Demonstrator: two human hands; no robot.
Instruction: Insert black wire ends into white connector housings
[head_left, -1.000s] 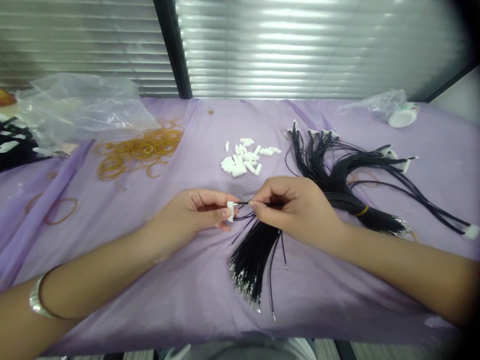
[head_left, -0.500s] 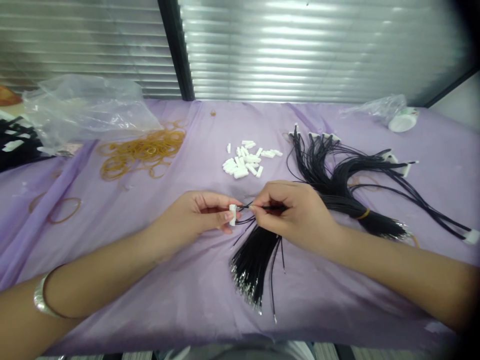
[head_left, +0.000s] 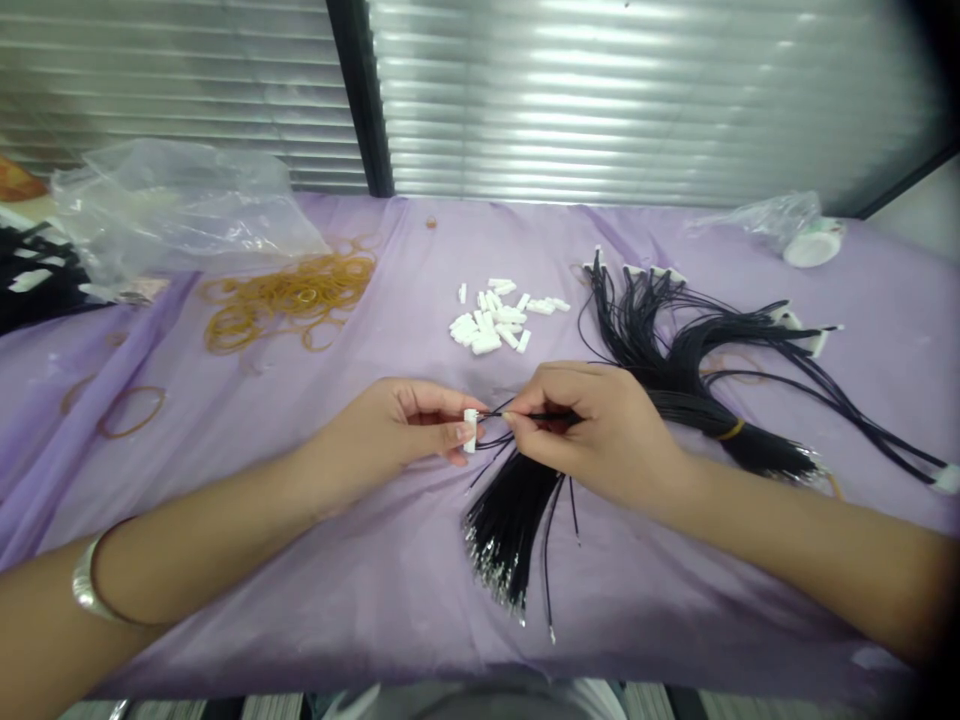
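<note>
Connector [head_left: 470,443], white, blocky and hard-edged, sits gripped between the fingers of the left hand [head_left: 416,418] above the cloth-draped desk [head_left: 337,600], while fingers of the right hand [head_left: 600,420] pinch a thin black wire [head_left: 491,413] beside it. A loose pinch could let the slender wire bend or slip askew; whether its tip is seated is too small to tell. Silver-tipped black strands [head_left: 510,530] fan out below; small white blocks [head_left: 486,325] lie heaped beyond.

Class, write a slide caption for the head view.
Left hand pinches a white connector while the right hand holds a black wire close to it.
</note>
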